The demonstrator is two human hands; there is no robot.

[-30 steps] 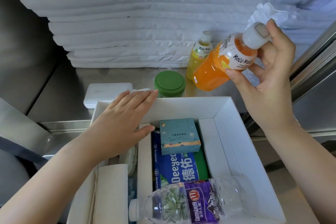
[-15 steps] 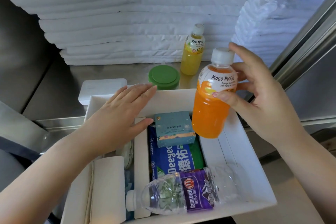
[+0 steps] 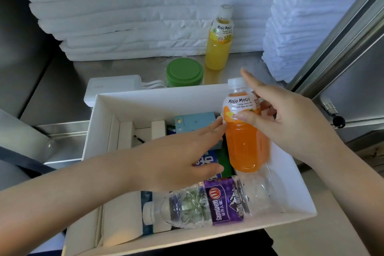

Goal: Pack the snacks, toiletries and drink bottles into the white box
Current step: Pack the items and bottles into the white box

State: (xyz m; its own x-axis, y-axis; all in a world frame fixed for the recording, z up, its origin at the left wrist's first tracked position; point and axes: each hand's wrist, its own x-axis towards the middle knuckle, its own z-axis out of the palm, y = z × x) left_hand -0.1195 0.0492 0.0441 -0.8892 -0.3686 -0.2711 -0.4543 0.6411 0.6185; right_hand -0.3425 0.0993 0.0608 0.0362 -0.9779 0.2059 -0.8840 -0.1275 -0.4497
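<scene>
My right hand (image 3: 291, 122) grips an orange Mogu Mogu bottle (image 3: 245, 143) by its label, upright, its base down inside the right part of the white box (image 3: 158, 97). My left hand (image 3: 182, 156) reaches across the box with straight fingers, its fingertips touching the bottle's left side. Under that hand lie a light blue carton (image 3: 193, 121) and a blue snack pack (image 3: 207, 161), both partly hidden. A clear water bottle with a purple label (image 3: 216, 203) lies on its side along the box's near wall.
Behind the box on the steel counter stand a yellow Mogu Mogu bottle (image 3: 219, 41), a green-lidded jar (image 3: 184, 72) and a flat white case (image 3: 113, 87). Stacked white padding (image 3: 128, 16) fills the back. White dividers (image 3: 124, 135) line the box's left side.
My right hand has brought the orange bottle from above the counter down into the box, turning it upright. My left hand has left the box's far rim and slid right to the bottle.
</scene>
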